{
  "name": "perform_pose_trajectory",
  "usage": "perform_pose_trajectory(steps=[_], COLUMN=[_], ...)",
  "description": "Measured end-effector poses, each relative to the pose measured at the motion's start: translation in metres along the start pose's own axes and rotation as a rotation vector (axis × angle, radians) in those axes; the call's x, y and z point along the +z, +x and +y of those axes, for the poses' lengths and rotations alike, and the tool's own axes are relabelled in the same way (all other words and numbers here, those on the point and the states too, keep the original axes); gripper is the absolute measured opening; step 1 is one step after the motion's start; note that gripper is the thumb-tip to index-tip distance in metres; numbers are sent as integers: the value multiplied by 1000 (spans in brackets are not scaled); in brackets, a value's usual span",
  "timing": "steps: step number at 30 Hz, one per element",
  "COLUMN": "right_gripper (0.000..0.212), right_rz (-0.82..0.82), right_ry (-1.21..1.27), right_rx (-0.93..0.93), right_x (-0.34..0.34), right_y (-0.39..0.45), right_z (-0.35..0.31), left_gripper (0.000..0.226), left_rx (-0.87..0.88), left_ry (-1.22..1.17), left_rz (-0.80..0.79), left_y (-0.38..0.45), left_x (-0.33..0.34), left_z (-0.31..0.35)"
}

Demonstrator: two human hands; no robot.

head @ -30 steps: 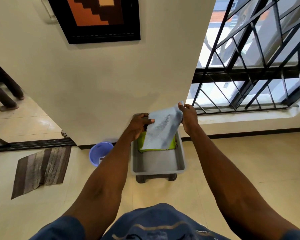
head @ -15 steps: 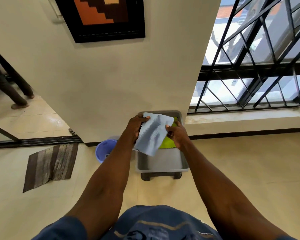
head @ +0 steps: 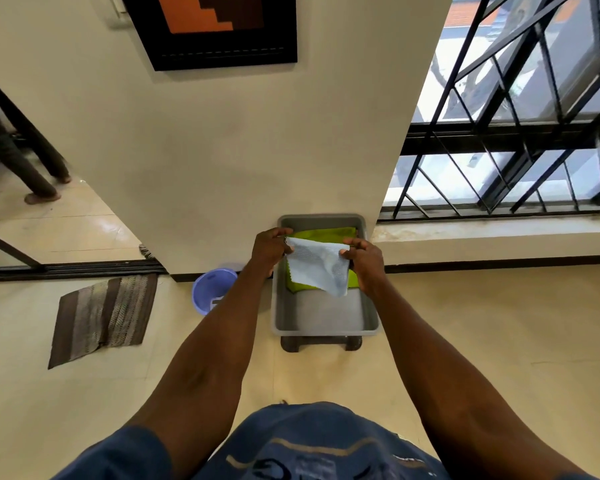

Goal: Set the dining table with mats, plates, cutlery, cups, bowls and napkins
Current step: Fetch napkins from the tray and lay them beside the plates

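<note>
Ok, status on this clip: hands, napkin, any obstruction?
Left hand and right hand each pinch a top corner of the pale blue napkin. Napkin hangs over grey bin, green cloths beneath. Nothing in the way.

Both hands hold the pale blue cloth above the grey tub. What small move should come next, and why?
Probably lift the pale blue cloth up and clear of the grey tub. The left hand and right hand each pinch a top corner, so the grip looks secure, and its lower edge hangs over the green cloth in the tub.
</note>
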State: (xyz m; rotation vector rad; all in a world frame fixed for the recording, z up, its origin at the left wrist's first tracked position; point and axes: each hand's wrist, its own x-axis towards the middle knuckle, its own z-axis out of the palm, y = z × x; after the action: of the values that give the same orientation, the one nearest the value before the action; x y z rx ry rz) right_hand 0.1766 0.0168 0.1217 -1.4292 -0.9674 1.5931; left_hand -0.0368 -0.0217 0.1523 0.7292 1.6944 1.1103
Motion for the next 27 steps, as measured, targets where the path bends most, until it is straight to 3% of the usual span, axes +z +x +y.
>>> perform_pose_trajectory(steps=[4,10,14,21,27], right_gripper=[22,21,19,18,23], right_rz=[2,28,38,71,89], right_ry=[76,158,161,0,-179], right_rx=[52,76,82,55,-7], right_x=[-1,-10,-18,-22,-19], right_y=[-8,-11,-12,-18,-11], right_z=[-2,-4,-5,-11,-10], left_gripper=[37,39,39,31,28], left_rx=[-5,-152,-163,-45,119], left_ry=[-13,-145,-24,3,196], left_rz=[57,-31,-31,-29,-19], left_y=[4,3,4,2,5], left_x=[6,12,13,15,14], left_z=[-10,-11,-12,-4,-1])
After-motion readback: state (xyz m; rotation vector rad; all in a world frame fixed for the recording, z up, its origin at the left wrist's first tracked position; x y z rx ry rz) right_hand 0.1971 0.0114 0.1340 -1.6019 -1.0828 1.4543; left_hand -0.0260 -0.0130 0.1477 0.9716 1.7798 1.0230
